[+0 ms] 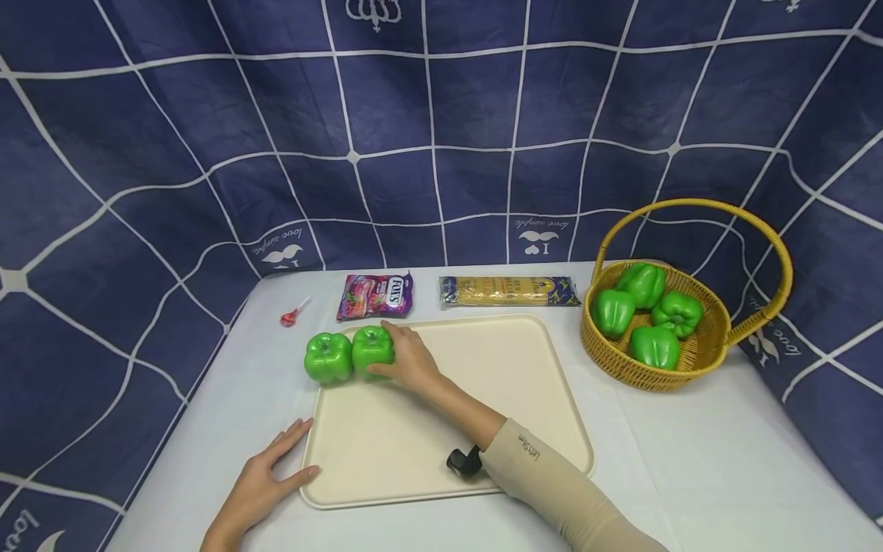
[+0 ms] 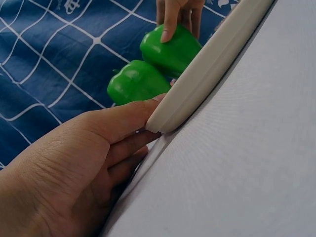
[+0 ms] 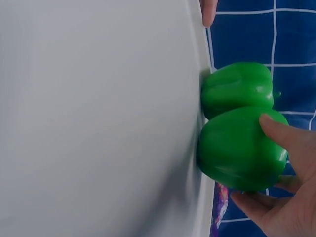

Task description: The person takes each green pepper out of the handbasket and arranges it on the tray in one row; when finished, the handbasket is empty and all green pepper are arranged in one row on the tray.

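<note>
Two green bell peppers stand side by side at the far left corner of a cream tray [image 1: 441, 429]. My right hand [image 1: 411, 360] grips the right-hand bell pepper [image 1: 370, 346], thumb on the near side and fingers around the far side. The left-hand bell pepper [image 1: 326, 359] sits against it at the tray's edge, stem up. In the right wrist view the gripped bell pepper [image 3: 242, 148] touches its neighbour [image 3: 239, 91]. My left hand [image 1: 258, 483] rests at the tray's left edge, thumb and fingers spread and touching the rim [image 2: 197, 84].
A wicker basket [image 1: 717, 349] with a tall handle holds several green bell peppers at the right. Behind the tray lie a pack of pasta [image 1: 509, 291] and a purple sweets bag [image 1: 375, 296]. A red lollipop [image 1: 290, 317] lies at the back left. A patterned blue cloth surrounds the table.
</note>
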`<state>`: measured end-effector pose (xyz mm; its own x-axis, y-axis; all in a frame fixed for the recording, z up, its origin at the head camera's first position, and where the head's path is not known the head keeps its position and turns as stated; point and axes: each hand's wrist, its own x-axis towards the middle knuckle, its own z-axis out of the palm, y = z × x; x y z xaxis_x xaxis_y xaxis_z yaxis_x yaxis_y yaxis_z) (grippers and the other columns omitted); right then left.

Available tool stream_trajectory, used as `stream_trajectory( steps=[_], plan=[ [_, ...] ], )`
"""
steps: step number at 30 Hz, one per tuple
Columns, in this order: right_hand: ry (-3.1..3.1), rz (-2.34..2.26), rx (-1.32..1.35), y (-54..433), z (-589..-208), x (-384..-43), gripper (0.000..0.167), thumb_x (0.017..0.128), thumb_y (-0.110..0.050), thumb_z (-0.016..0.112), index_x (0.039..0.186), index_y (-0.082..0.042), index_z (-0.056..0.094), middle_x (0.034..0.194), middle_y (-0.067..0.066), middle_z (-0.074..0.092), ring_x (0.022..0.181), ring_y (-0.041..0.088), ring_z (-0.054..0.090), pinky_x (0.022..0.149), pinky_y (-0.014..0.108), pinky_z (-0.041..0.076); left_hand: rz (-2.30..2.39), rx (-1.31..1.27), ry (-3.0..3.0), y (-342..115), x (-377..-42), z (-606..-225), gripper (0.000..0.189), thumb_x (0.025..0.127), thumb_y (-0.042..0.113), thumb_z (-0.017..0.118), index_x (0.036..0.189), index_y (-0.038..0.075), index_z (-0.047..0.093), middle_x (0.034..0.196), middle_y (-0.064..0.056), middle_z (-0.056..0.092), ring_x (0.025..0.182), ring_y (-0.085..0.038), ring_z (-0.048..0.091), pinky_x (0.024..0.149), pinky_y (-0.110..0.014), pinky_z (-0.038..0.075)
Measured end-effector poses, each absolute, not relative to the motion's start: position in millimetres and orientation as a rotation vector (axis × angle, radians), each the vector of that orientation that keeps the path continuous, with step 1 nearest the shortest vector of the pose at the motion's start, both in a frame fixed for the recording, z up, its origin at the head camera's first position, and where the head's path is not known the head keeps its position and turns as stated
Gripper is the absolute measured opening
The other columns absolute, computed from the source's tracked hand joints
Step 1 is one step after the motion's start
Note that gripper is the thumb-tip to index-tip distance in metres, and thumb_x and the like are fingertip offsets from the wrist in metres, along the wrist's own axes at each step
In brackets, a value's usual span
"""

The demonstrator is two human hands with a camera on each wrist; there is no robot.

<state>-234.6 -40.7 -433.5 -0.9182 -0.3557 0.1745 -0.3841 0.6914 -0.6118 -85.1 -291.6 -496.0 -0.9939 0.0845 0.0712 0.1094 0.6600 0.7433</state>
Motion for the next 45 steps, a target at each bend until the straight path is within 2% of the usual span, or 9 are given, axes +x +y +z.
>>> stream_trajectory(
  steps=[6,15,22,25,33,38,45],
  plan=[
    [-2.850,1.062,0.613,-39,-432,-234,0.094,0.068,-0.040,0.080,0.143,-0.012,0.032,0.131,0.016,0.047,0.116,0.027,0.046,0.097,0.037,0.045,-1.262,-0.166,-2.834,-291,-84,-495,0.069,0.073,0.034,0.077,0.135,0.019,0.049,0.141,-0.018,0.039,0.127,-0.052,0.025,0.099,-0.065,0.025],
    [-2.816,1.102,0.680,-26,-422,-231,0.098,0.067,-0.039,0.081,0.145,-0.015,0.028,0.136,0.015,0.043,0.122,0.028,0.040,0.104,0.038,0.038,-1.278,-0.179,-2.803,-289,-83,-493,0.067,0.074,0.029,0.078,0.134,0.017,0.051,0.140,-0.016,0.041,0.127,-0.051,0.026,0.099,-0.063,0.026],
    [-2.644,1.154,0.787,13,-409,-230,0.087,0.073,-0.031,0.078,0.144,-0.015,0.030,0.139,0.008,0.041,0.128,0.024,0.034,0.109,0.042,0.028,-1.249,-0.183,-2.803,-290,-83,-496,0.067,0.074,0.030,0.078,0.134,0.019,0.050,0.140,-0.016,0.041,0.127,-0.050,0.028,0.099,-0.059,0.026],
    [-2.565,1.109,0.753,40,-401,-229,0.078,0.076,-0.028,0.077,0.141,-0.014,0.036,0.139,0.008,0.042,0.129,0.026,0.035,0.110,0.045,0.026,-1.251,-0.185,-2.804,-292,-84,-498,0.067,0.074,0.030,0.078,0.134,0.019,0.050,0.140,-0.017,0.041,0.126,-0.051,0.028,0.099,-0.061,0.026],
    [-2.323,0.824,0.644,142,-386,-228,0.062,0.076,-0.021,0.077,0.129,-0.004,0.049,0.127,0.014,0.053,0.117,0.031,0.047,0.105,0.046,0.034,-1.238,-0.183,-2.815,-292,-86,-497,0.068,0.073,0.031,0.078,0.135,0.020,0.049,0.140,-0.018,0.041,0.126,-0.051,0.028,0.098,-0.063,0.026],
    [-2.250,0.740,0.480,213,-381,-226,0.062,0.072,-0.012,0.079,0.126,-0.001,0.052,0.123,0.018,0.054,0.113,0.036,0.046,0.100,0.046,0.036,-1.255,-0.177,-2.808,-291,-86,-493,0.068,0.074,0.029,0.078,0.134,0.018,0.050,0.140,-0.017,0.041,0.126,-0.052,0.027,0.098,-0.065,0.026],
    [-2.313,0.573,0.156,298,-397,-209,0.073,0.068,-0.011,0.082,0.131,0.000,0.047,0.122,0.027,0.049,0.108,0.045,0.044,0.088,0.058,0.040,-1.261,-0.147,-2.844,-291,-87,-495,0.070,0.074,0.032,0.077,0.136,0.020,0.048,0.141,-0.017,0.039,0.128,-0.050,0.026,0.100,-0.063,0.025]
  ],
)
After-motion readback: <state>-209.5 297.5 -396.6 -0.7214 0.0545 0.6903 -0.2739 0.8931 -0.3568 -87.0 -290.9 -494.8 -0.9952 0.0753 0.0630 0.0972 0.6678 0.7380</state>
